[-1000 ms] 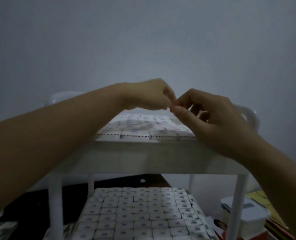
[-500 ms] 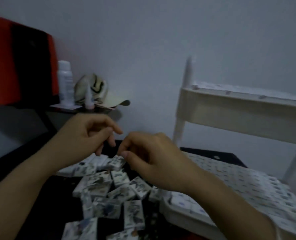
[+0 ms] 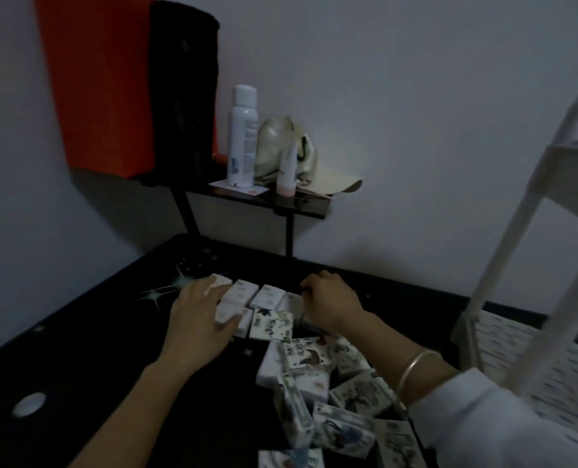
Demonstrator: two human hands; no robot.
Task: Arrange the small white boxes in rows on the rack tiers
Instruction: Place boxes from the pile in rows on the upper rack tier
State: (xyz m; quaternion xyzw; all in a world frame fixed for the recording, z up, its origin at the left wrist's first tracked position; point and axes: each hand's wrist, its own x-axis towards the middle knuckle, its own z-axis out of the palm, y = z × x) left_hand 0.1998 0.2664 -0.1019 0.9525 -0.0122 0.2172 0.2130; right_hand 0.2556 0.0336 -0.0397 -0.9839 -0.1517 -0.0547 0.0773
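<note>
Several small white boxes (image 3: 254, 296) lie in two short rows on the black table (image 3: 88, 346). My left hand (image 3: 198, 320) lies flat over the left end of these rows, its thumb along their near side. My right hand (image 3: 331, 302) sits at the right end with its fingers curled round the last box (image 3: 292, 303). A loose pile of printed boxes (image 3: 318, 386) lies nearer to me, under my right forearm. The white rack (image 3: 523, 251) stands at the right. Its lower tier (image 3: 513, 346) holds boxes laid in rows.
A small black shelf (image 3: 280, 204) by the wall carries a white spray can (image 3: 242, 136), a small tube (image 3: 288, 170) and a cap (image 3: 301, 153). A red and black block (image 3: 129, 86) hangs at the upper left. A round hole (image 3: 29, 404) is in the table's near left.
My view swung from the rack's top tier down and left to the table. Both hands came off the rack and dropped onto the boxes on the table.
</note>
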